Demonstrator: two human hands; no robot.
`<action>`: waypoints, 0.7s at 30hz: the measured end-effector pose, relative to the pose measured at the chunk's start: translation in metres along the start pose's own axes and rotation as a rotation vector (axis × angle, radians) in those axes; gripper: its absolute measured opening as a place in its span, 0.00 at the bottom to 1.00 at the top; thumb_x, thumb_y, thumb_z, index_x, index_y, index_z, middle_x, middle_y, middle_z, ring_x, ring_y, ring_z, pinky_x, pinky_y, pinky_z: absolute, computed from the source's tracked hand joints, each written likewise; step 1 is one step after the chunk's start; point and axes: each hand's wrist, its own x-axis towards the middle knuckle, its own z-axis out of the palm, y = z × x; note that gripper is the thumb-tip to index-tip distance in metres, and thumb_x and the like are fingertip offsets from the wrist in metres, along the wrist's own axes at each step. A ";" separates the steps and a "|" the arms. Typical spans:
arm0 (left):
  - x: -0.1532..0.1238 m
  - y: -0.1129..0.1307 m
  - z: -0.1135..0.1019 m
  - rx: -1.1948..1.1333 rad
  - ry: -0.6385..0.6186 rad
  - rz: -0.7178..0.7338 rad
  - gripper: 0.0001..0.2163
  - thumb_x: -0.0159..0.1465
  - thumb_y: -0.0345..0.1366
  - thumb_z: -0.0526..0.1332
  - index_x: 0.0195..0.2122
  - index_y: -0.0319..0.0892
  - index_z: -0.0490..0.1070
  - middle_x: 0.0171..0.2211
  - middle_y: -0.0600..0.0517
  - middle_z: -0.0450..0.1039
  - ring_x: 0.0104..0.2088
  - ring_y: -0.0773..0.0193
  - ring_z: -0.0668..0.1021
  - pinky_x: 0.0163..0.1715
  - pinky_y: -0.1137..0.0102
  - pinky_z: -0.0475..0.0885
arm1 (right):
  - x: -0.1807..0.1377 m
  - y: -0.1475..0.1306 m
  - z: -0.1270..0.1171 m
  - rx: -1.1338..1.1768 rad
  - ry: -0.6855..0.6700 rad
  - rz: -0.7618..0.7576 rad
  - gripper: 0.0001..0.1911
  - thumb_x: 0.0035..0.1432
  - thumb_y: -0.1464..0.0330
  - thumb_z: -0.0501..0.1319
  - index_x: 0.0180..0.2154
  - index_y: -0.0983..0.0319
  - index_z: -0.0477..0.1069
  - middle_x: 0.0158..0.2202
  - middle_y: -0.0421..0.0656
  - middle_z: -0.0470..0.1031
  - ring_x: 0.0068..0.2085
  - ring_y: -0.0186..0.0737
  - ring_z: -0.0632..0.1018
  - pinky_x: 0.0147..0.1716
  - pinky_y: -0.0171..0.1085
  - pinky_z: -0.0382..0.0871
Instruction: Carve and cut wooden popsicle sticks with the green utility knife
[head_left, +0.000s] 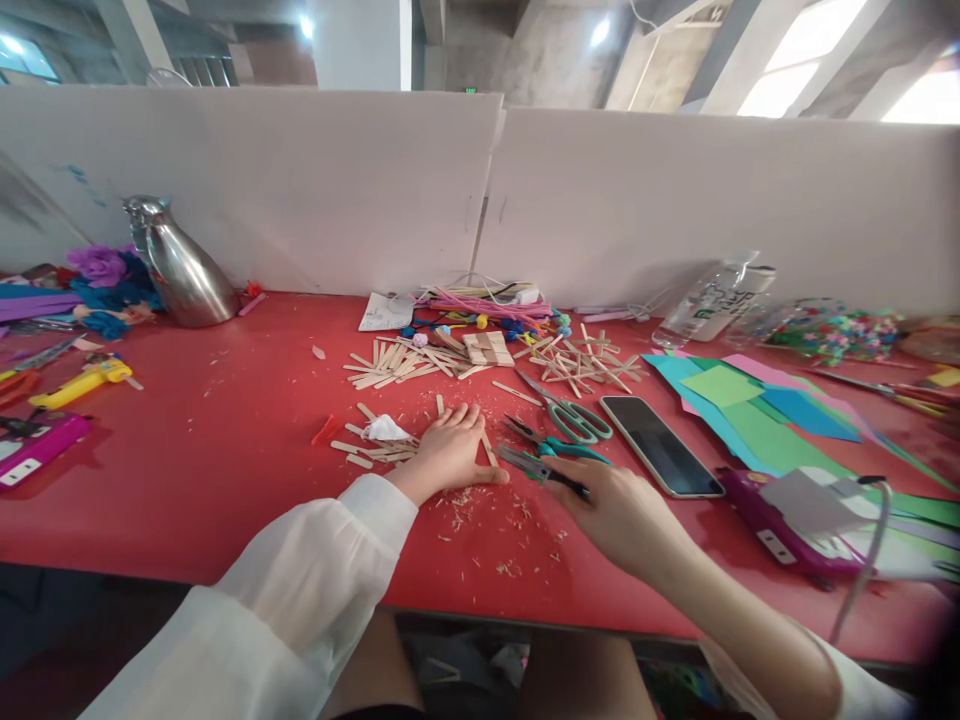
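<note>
My left hand (448,450) lies flat on the red table (225,440), fingers together, pressing down on a wooden craft stick (488,448) that sticks out beside my thumb. My right hand (611,510) grips a pair of teal-handled pliers (536,462), their jaws pointing left toward that stick. Wood shavings (487,515) are scattered in front of both hands. A crumpled white tissue (386,429) and a few loose sticks lie just left of my left hand.
Green-handled scissors (574,418) and a black phone (660,445) lie right of the pliers. Piles of craft sticks (420,362), pipe cleaners, coloured paper (750,405), a purple glue gun (787,520), a plastic bottle (709,305) and a steel jug (180,265) crowd the table. White partitions stand behind.
</note>
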 end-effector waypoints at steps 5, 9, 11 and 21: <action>0.001 0.001 -0.001 0.015 -0.013 -0.004 0.44 0.54 0.63 0.44 0.60 0.29 0.48 0.62 0.38 0.43 0.62 0.51 0.49 0.59 0.60 0.46 | 0.003 0.013 0.004 0.078 -0.007 0.011 0.15 0.58 0.64 0.51 0.42 0.55 0.74 0.30 0.38 0.79 0.29 0.36 0.79 0.23 0.29 0.68; -0.001 0.002 -0.003 0.024 -0.014 -0.013 0.44 0.54 0.63 0.44 0.60 0.29 0.48 0.62 0.38 0.43 0.62 0.51 0.49 0.59 0.59 0.46 | -0.005 0.004 0.008 0.017 0.044 -0.016 0.17 0.57 0.67 0.51 0.46 0.56 0.71 0.38 0.43 0.78 0.31 0.41 0.79 0.23 0.33 0.68; -0.001 0.002 -0.003 0.026 -0.006 -0.018 0.44 0.54 0.63 0.44 0.60 0.29 0.49 0.62 0.39 0.44 0.62 0.51 0.49 0.59 0.59 0.46 | -0.011 -0.002 0.010 -0.092 0.084 -0.068 0.19 0.56 0.70 0.51 0.48 0.58 0.69 0.41 0.47 0.76 0.28 0.41 0.78 0.18 0.34 0.66; -0.001 0.002 -0.002 0.019 0.014 -0.019 0.42 0.55 0.62 0.45 0.60 0.32 0.51 0.62 0.40 0.46 0.62 0.51 0.49 0.58 0.59 0.46 | -0.021 -0.004 0.019 -0.238 0.170 -0.146 0.20 0.55 0.73 0.53 0.50 0.60 0.68 0.39 0.46 0.77 0.25 0.39 0.78 0.14 0.33 0.63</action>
